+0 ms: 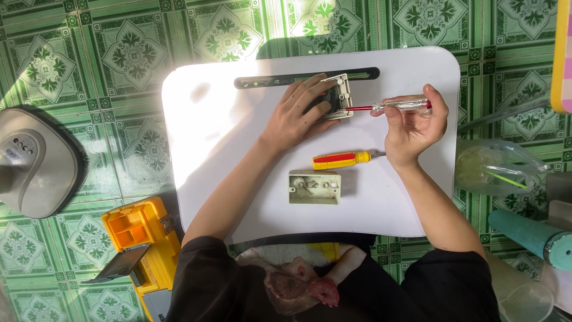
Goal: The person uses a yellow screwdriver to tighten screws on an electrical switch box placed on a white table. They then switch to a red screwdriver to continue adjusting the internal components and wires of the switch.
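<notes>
The small white switch plate (337, 95) lies on the upper middle part of the white desk (208, 137), just below the long dark slot (262, 80) in the desk top. The left hand (298, 116) presses flat on the plate, fingers spread over its dark middle, so it holds the plate down and does not close around it. The right hand (414, 122) is closed on the clear handle of a tester screwdriver (393, 107), and the red shaft points left with its tip at the right edge of the plate. I judge that the step in hand is turning or loosening a screw at the side of the plate; the screw itself is too small to see. The next move probably needs the tip to stay seated and straight while the left hand stops the plate from sliding. Below, apart from both hands, a yellow and red screwdriver (342, 159) lies on the desk, and just under it a beige wall box (314, 187) lies open. On the green tiled floor (119, 59), left of the desk, stands a yellow toolbox (140, 238).
</notes>
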